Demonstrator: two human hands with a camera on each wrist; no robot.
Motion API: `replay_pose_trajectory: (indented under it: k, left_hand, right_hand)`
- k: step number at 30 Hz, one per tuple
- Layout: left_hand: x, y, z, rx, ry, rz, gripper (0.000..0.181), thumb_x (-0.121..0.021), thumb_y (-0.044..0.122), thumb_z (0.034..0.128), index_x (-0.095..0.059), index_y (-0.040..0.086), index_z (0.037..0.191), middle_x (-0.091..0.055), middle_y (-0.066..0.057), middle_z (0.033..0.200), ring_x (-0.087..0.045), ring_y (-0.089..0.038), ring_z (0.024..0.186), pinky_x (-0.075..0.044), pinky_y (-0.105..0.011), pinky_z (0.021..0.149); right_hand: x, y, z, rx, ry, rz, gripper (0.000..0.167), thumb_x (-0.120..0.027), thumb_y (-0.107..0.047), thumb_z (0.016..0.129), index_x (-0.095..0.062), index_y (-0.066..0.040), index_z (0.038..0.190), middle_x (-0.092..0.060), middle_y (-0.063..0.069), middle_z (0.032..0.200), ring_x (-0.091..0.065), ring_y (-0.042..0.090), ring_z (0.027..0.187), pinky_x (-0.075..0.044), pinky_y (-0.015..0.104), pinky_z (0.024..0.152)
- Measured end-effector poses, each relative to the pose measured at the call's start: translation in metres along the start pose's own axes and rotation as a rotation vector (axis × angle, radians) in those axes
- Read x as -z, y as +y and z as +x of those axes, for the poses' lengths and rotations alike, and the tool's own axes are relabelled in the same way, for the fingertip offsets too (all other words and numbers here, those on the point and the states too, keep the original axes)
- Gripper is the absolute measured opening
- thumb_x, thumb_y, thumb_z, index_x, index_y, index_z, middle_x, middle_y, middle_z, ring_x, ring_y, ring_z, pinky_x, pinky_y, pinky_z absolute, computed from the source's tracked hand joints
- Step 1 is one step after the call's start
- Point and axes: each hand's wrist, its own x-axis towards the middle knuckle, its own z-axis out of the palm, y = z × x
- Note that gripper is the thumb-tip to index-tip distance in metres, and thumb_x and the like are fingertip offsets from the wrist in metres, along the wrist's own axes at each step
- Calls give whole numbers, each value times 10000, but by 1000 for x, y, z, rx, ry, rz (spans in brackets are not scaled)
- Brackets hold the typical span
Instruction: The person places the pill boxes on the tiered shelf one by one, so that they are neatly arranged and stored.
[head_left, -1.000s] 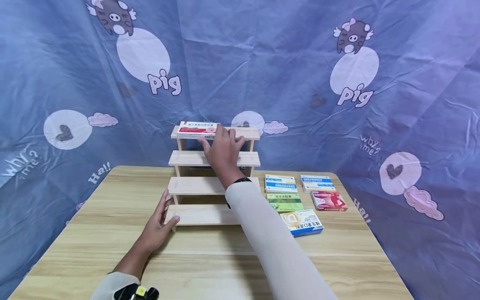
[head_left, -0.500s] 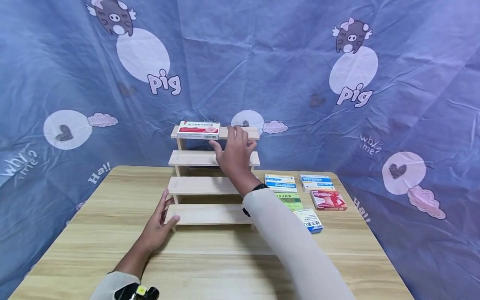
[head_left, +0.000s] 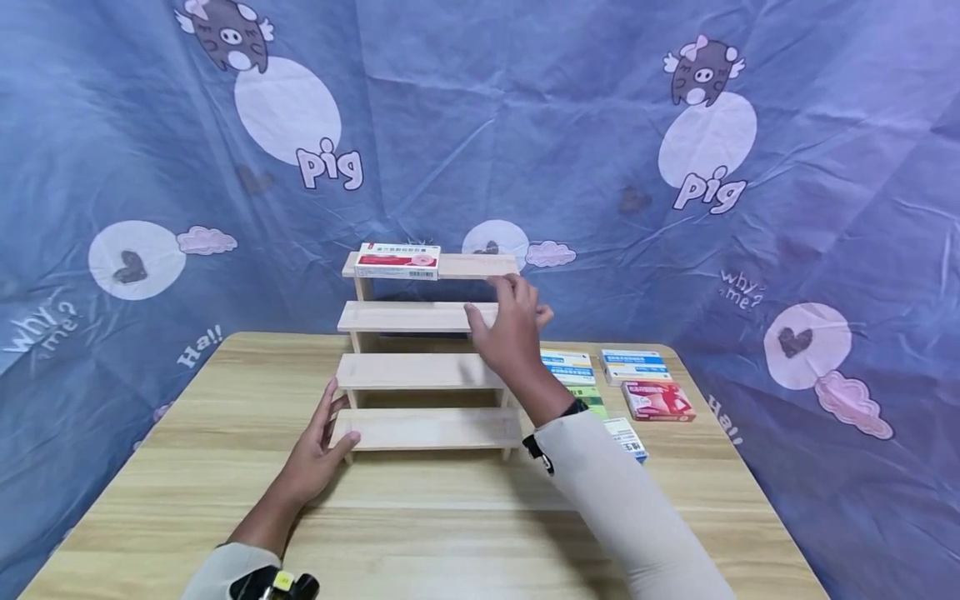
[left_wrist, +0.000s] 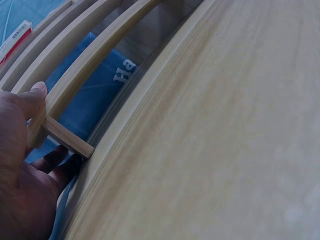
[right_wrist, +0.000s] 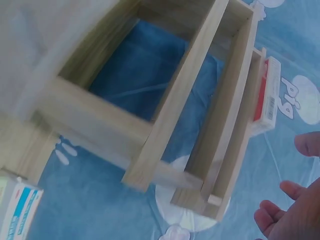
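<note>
A wooden four-tier step rack (head_left: 412, 372) stands on the table. On the left part of its top tier lies a white-and-red medicine box (head_left: 396, 261). My left hand (head_left: 309, 462) holds the rack's lower left end; in the left wrist view the thumb (left_wrist: 36, 95) lies against the lowest tier, the fingers round the side. My right hand (head_left: 512, 332) hangs in front of the right ends of the upper tiers, holding nothing, its fingers loosely bent. In the right wrist view, its fingers are apart from the box (right_wrist: 270, 95).
Right of the rack, several medicine boxes lie on the wooden table (head_left: 420, 533): a blue-and-white one (head_left: 634, 367), a red one (head_left: 660, 401), and others partly hidden by my right arm, including a green one (head_left: 588, 400). A blue printed cloth (head_left: 585, 167) hangs behind.
My right hand has let go of the white-and-red medicine box and moved right and down along the rack. The box stays on the top tier. My left hand has not moved.
</note>
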Motion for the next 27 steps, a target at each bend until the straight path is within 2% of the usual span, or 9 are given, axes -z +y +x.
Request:
replay_pose_trajectory:
  k: [8,13,19,27]
  left_hand:
    - [1,2,0,-11,2,6,964,-644,161,1116,50,243,1779,-282,-308,1756,-238,-600,1618,-292,19,1084]
    - [2,-1,-1,-17,11,24,970,-649,160,1112,52,225,1779,-285,-334,1744,-256,-628,1590,-302,21,1078]
    - [1,-1,-2,0,1,24,970,-646,179,1117,59,272,1777,-269,-323,1757,-252,-611,1604,-288,24,1079]
    - [-2,0,-1,-3,-3,4,969,-636,149,1118,68,251,1777,-268,-325,1756,-245,-621,1603,-318,18,1074]
  right_hand:
    - [33,26,-17,-48,-52,65,475,-731,-295,1037,-618,-92,1451,-502,168,1533,-427,394,1429,-232,674,1121]
    - [45,43,-35,-54,-86,55,469,-749,-278,1041,-624,-73,1444,-500,192,1529,-428,429,1417,-244,694,1094]
    - [56,60,-57,-102,-114,26,474,-761,-263,1033,-630,-78,1449,-485,187,1559,-417,426,1439,-232,706,1105]
    - [72,77,-72,-134,-117,10,482,-764,-279,1032,-633,-86,1454,-484,195,1562,-413,439,1473,-237,694,1058]
